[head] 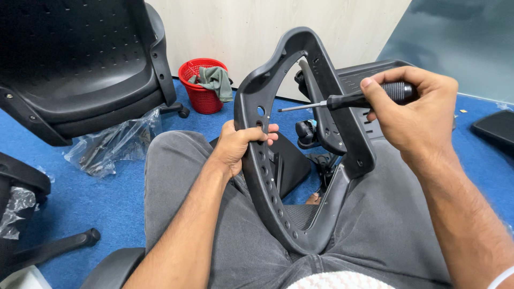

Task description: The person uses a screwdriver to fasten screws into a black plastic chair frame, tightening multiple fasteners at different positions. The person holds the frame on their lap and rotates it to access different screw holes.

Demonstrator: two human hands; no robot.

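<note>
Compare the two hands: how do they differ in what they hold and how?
The left hand wraps the side of the black chair frame, low over the lap. The right hand is raised higher, gripping a screwdriver by its handle, its tip pointing at the frame. Both are bare and closed on something.

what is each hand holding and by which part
Left hand grips the black chair frame by its left rail; right hand holds the screwdriver by its handle.

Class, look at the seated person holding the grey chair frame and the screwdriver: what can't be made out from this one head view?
- Screwdriver tip type: too small, head view.
- Right hand covers most of the handle.
- Left hand hides the frame edge it grips.
- Red basket contents: covered by a green cloth.
- Black chair seat: cut off at top left.
</note>
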